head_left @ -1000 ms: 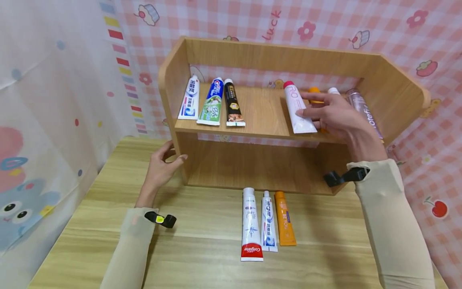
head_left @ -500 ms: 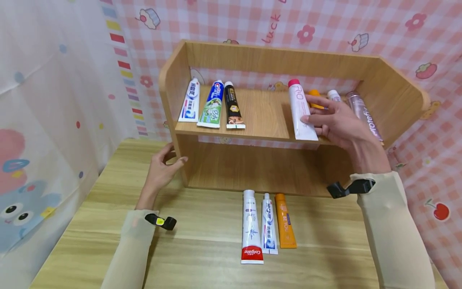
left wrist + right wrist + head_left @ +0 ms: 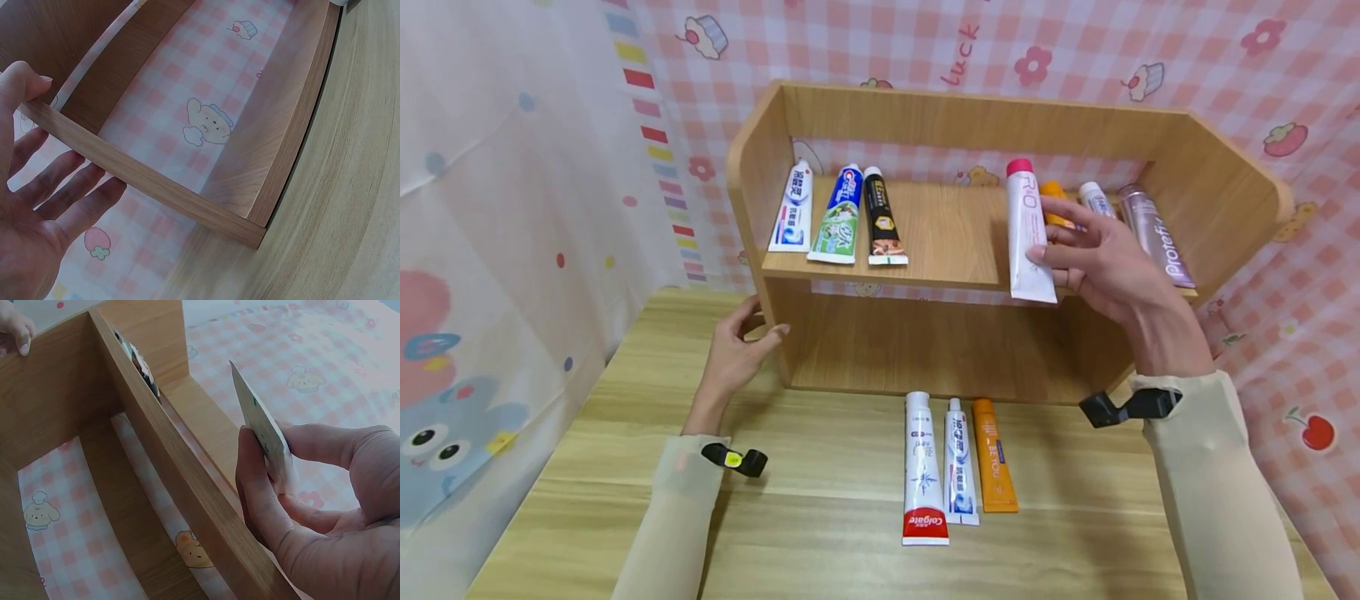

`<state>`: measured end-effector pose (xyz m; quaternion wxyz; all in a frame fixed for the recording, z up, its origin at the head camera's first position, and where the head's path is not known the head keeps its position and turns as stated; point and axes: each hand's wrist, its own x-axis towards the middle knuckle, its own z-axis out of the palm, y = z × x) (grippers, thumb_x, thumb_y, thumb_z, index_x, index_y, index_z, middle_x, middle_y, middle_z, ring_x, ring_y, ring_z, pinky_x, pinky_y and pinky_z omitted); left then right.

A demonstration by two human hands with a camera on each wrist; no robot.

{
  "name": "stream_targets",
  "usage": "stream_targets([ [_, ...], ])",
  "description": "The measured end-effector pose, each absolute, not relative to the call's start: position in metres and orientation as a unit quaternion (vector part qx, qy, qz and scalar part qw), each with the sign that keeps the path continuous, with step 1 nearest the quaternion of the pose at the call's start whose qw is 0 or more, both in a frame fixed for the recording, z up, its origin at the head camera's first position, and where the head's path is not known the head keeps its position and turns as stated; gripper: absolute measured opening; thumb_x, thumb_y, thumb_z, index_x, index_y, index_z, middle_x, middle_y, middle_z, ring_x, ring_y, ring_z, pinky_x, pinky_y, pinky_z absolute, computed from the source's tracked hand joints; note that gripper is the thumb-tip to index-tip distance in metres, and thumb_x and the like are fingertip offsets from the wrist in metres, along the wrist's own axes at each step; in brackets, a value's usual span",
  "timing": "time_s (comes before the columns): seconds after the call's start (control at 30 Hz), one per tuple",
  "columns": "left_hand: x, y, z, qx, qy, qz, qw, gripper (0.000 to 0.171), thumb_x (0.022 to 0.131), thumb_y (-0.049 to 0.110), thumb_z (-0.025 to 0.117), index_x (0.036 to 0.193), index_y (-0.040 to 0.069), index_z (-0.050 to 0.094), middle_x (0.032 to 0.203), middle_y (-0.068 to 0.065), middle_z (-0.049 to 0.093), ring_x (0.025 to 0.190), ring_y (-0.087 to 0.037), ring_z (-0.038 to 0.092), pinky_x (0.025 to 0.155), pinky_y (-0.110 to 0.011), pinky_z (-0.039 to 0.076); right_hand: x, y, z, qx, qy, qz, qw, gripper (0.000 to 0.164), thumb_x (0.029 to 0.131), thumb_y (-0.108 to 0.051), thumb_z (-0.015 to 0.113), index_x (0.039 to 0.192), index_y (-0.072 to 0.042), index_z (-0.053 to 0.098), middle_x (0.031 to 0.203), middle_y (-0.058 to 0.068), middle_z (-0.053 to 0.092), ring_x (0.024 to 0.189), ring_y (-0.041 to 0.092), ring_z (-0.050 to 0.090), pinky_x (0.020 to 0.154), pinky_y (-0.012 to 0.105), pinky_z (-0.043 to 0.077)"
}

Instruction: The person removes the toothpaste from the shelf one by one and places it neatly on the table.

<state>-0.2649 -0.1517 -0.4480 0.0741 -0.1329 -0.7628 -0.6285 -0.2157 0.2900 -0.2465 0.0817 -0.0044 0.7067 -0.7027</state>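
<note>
My right hand [image 3: 1120,267] pinches a white toothpaste tube [image 3: 1028,237] with a pink cap between thumb and fingers. The tube is held over the upper board of a wooden shelf [image 3: 951,233], cap towards the back, its flat end overlapping the front edge. The right wrist view shows that flat crimped end of the tube [image 3: 259,419] pointing up between the fingertips. On the other side, my left hand [image 3: 737,354] grips the shelf's left side panel. The left wrist view has the thumb [image 3: 28,81] on one face of the panel and the fingers on the other.
Left on the upper board lie a white tube [image 3: 793,208], a blue-green tube [image 3: 838,217] and a black tube [image 3: 883,217]. Right of the held tube are an orange tube [image 3: 1054,192], a white-capped tube [image 3: 1096,198] and a purple-grey tube [image 3: 1153,233]. Several tubes, including a Colgate [image 3: 922,475], lie in front.
My right hand has drawn the pink-capped tube a little right and towards the front, turning it from slanted to straighter. The left hand stays at the side panel.
</note>
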Motion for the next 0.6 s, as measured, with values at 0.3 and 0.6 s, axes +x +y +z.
stream_targets([
  [0.3, -0.265, -0.15, -0.449, -0.132, -0.761, -0.631, 0.07, 0.058, 0.091, 0.012, 0.071, 0.147, 0.009, 0.055, 0.141, -0.02, 0.06, 0.121, -0.035, 0.059, 0.085, -0.02, 0.06, -0.203, 0.289, -0.25, -0.031, 0.71, -0.7, 0.064, 0.073, 0.094, 0.001, 0.068, 0.156, -0.025, 0.04, 0.14, 0.003, 0.047, 0.121, 0.022, 0.049, 0.085, 0.025, 0.062],
  [0.6, -0.264, -0.151, -0.447, -0.12, -0.762, -0.634, 0.064, 0.058, 0.092, 0.013, 0.072, 0.147, 0.009, 0.055, 0.138, -0.019, 0.061, 0.12, -0.031, 0.059, 0.086, -0.017, 0.059, -0.191, 0.29, -0.254, -0.042, 0.719, -0.692, 0.052, 0.078, 0.093, 0.004, 0.067, 0.158, -0.027, 0.037, 0.141, 0.003, 0.047, 0.123, 0.024, 0.047, 0.084, 0.025, 0.062],
])
